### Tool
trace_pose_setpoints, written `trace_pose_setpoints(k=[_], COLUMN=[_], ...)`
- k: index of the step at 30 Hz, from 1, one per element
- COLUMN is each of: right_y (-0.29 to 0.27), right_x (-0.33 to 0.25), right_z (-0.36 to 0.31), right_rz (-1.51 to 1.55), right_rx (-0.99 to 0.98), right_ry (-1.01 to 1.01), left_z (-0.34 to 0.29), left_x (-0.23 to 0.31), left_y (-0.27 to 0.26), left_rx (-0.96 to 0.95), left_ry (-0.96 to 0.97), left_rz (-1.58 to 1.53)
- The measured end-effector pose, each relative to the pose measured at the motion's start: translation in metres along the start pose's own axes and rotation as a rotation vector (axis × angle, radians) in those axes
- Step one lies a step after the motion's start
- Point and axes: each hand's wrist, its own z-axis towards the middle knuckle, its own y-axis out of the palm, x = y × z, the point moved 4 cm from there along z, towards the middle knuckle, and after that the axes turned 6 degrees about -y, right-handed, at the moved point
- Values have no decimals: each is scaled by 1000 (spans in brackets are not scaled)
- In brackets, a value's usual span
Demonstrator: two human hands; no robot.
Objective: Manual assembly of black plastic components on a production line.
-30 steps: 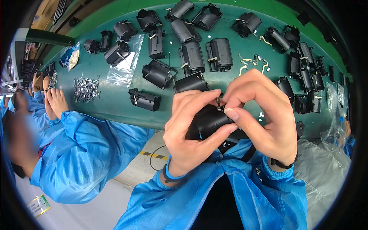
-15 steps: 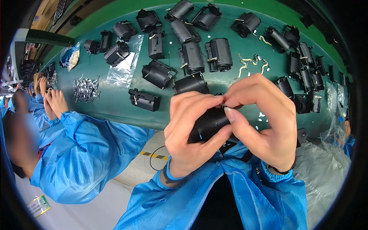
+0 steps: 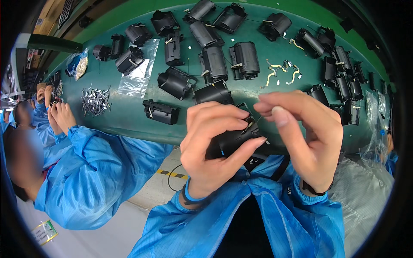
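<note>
Basically, L hand (image 3: 205,144) grips blk housing (image 3: 232,142) btwn thumb & fingers, just off ctr twd 4 o'clock. R hand (image 3: 313,134) half-curled at housing's 3 o'clock, can't tell if holding anything; yellowish cables (image 3: 269,79) on grn table (image 3: 129,109), housing's 1 o'clock.

Your green worktop (image 3: 124,115) carries black plastic shells (image 3: 161,112) — plus pale cables (image 3: 269,79), a small-parts heap (image 3: 96,102), a clear bag (image 3: 132,88).

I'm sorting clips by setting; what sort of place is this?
Probably a factory assembly line: many similar black housings lie on a long green table, with a pile of small parts, and matching blue work coats are worn side by side along it.
</note>
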Motion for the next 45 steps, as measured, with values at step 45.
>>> trace_pose_setpoints(k=[45], right_y=[21], right_x=[14], right_z=[-18], right_rz=[-303], right_rx=[96], right_ry=[-717], left_z=[-6], left_x=[1], left_y=[-8], left_rx=[-100], left_ry=[-156], left_rz=[-166])
